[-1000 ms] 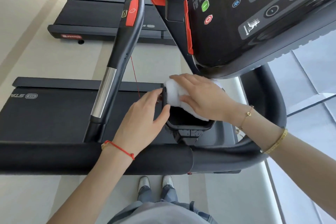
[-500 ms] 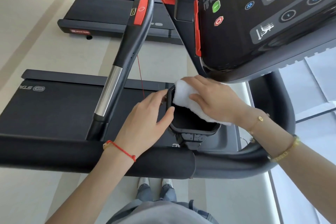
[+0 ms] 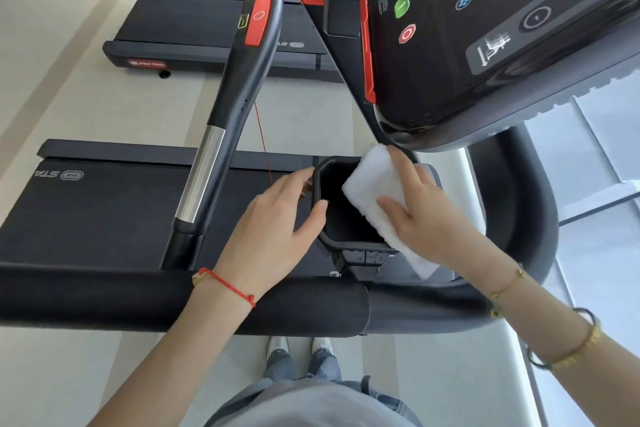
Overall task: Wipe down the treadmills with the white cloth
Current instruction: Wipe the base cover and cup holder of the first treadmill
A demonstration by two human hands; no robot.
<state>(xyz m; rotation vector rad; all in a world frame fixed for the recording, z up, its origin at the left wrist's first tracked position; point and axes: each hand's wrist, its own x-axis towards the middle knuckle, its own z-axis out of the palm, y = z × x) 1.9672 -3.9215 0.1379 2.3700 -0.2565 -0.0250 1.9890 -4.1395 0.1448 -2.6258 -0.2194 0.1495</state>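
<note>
A folded white cloth (image 3: 375,191) lies over the right rim of a black cup holder (image 3: 332,215) on the near treadmill. My right hand (image 3: 429,215) presses the cloth against that rim, fingers fairly straight on top of it and the thumb on its near edge. My left hand (image 3: 273,229) steadies the cup holder from the left, thumb hooked over its rim and fingers against its outer wall. The treadmill's console (image 3: 502,28) hangs just above the cloth. The black belt deck (image 3: 104,211) lies to the left.
A black handrail with a silver band and red button (image 3: 228,107) slants up at left. A thick black bar (image 3: 173,298) crosses in front of my body and curves up on the right. A second treadmill (image 3: 207,31) stands behind. A thin red cord (image 3: 263,146) hangs down.
My right hand has slid the cloth from the cup holder's far left corner toward its right rim. The left hand has kept its hold on the cup holder.
</note>
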